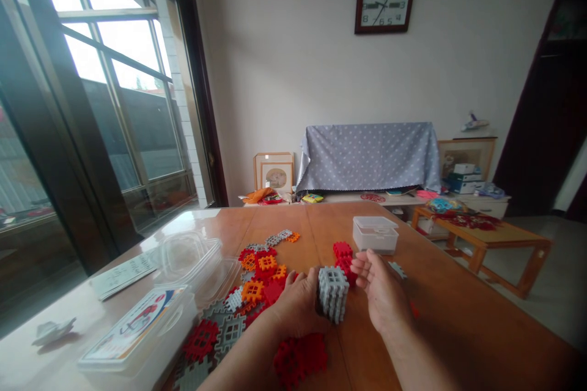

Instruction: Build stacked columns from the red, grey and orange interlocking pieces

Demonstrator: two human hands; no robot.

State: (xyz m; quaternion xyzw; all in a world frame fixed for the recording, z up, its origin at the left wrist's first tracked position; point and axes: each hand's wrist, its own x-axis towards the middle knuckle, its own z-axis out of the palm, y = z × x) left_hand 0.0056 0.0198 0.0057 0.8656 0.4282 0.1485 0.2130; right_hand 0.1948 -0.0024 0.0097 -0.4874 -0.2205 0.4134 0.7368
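My left hand (pixel 300 302) is closed against the left side of a stack of grey interlocking plastic tiles (pixel 334 293) with notched edges and window-like openings. Part of its grip is hidden behind the stack. To the right, my right hand (pixel 383 287) is raised with its fingers stretched and lightly curved, nothing visible in it. Between the hands, just behind the grey stack, stand red tiles (pixel 342 252) grouped together. Red tiles (pixel 300 359) also lie below my left wrist. A loose pile of red, grey and orange tiles (pixel 252 291) spreads to the left of my left hand.
A clear plastic box (pixel 375 234) stands behind my right hand. At left are a lidded box with a printed label (pixel 137 327), clear containers (pixel 188 256), a printed sheet (pixel 123 275) and crumpled plastic (pixel 54 331). A low wooden table (pixel 486 238) stands at right.
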